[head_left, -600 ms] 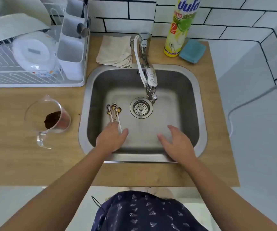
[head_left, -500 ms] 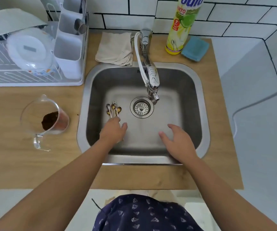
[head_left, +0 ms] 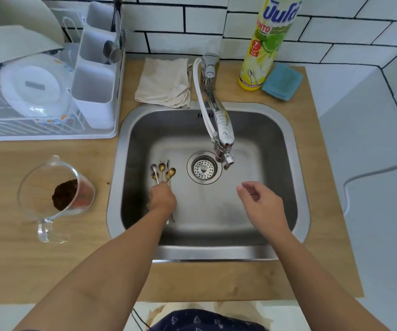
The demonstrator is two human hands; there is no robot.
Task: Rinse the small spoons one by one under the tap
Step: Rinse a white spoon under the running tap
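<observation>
Several small spoons point(head_left: 162, 170), gold and silver, lie in a bunch on the sink floor, left of the drain point(head_left: 204, 168). Their bowls point away from me. My left hand point(head_left: 162, 199) is down on their handles with its fingers curled over them; handle ends stick out under my wrist. My right hand point(head_left: 260, 201) hovers over the right half of the sink point(head_left: 288, 130), fingers loose, holding nothing. The tap point(head_left: 222, 132) reaches over the drain, and I see no water running.
A glass measuring jug point(head_left: 56, 197) with brown powder stands on the counter left of the sink. Behind it are a dish rack point(head_left: 25, 130) and a white cutlery holder point(head_left: 94, 91). A folded cloth point(head_left: 164, 82), a detergent bottle point(head_left: 262, 56) and a blue sponge point(head_left: 282, 81) sit behind the sink.
My left hand has closed down onto the spoon handles, its fingers now curled. My right hand has lifted slightly and its fingers have relaxed.
</observation>
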